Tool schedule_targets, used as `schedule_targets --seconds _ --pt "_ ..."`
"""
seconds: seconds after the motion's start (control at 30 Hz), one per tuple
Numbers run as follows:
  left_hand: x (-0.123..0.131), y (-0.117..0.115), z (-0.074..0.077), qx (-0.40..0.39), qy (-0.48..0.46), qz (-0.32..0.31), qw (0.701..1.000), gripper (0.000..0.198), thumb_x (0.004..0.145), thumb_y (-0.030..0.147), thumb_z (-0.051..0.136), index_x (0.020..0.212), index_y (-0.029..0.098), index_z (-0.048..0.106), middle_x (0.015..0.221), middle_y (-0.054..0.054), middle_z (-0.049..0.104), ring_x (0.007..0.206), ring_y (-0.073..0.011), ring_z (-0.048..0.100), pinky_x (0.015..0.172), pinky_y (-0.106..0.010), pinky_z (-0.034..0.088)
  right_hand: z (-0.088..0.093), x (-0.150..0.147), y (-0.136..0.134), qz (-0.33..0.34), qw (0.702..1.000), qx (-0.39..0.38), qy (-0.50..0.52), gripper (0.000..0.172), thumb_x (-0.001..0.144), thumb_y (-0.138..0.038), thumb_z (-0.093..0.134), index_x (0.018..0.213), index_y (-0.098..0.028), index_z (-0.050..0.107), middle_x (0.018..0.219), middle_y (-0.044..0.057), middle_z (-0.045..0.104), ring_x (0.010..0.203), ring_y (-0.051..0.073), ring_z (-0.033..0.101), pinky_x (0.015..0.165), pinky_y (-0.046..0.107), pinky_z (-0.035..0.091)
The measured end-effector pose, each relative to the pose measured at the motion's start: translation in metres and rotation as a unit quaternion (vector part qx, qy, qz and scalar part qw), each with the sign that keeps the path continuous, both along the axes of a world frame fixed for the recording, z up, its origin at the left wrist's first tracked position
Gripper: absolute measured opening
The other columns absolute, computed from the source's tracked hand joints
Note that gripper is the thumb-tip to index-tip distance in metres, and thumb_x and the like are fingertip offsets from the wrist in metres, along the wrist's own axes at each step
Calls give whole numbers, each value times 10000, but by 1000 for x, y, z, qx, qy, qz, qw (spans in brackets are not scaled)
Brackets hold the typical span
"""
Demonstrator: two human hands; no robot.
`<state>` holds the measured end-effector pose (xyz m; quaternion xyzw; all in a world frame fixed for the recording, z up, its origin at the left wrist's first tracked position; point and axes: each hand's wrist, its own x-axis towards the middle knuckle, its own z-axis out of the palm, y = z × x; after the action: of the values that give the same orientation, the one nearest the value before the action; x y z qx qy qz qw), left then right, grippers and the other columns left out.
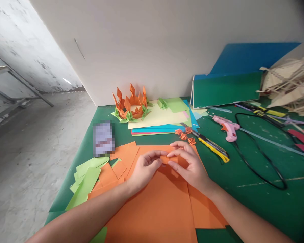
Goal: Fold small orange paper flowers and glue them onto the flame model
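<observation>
Between the fingertips of both hands is a small folded piece of orange paper (172, 159). My left hand (147, 167) pinches its left end, while my right hand (188, 163) grips the right end with thumb and fingers. Below them, large orange paper sheets (154, 209) lie on the green table. Just beyond my right hand sit several small folded orange paper pieces (183, 136). A yellow and black utility knife (212, 146) lies to their right. Farther back on the left stands an orange paper crown (130, 104) with green paper leaves around its base.
Green paper pieces (87, 182) and orange scraps lie at left, near a blurred-out rectangular object (103, 138). Coloured sheets (157, 118) are stacked at the back. A pink glue gun (226, 127) trails a black cord (245, 168) at right. Green and blue boards (226, 89) lean on the wall.
</observation>
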<state>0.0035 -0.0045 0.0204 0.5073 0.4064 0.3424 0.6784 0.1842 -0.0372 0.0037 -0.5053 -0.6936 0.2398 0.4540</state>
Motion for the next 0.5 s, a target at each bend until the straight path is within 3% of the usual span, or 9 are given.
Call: schedule_targets --seconds 0.13,0.27,0.37,0.5 --pt "0 0 -4 53 28 -33 998 321 736 130 587 1049 175 644 1053 -63 666 831 -154 613 735 -270 491 1 4 4 10 996 51 -74 108 865 -268 634 973 -267 633 1123 57 522 1107 222 524 963 393 436" --pt "2 1 -13 140 88 -31 986 253 785 154 596 1032 189 640 1062 -70 654 908 -174 584 798 -293 483 4 6 5 31 990 64 -122 114 874 -249 611 986 -257 627 1033 58 550 1016 225 538 886 402 454" --pt "2 2 -15 140 95 -32 985 224 824 226 614 1043 188 644 1015 -68 657 822 -157 573 751 -289 488 6 7 4 30 989 62 -132 135 911 -250 545 1016 -255 630 939 53 549 932 218 542 827 398 457" --pt "1 1 -13 123 69 -41 989 243 846 288 623 1062 177 641 1077 -92 662 852 -167 600 762 -292 500 6 8 4 32 989 66 -126 143 903 -197 530 992 -254 627 897 41 559 894 208 543 797 377 456"
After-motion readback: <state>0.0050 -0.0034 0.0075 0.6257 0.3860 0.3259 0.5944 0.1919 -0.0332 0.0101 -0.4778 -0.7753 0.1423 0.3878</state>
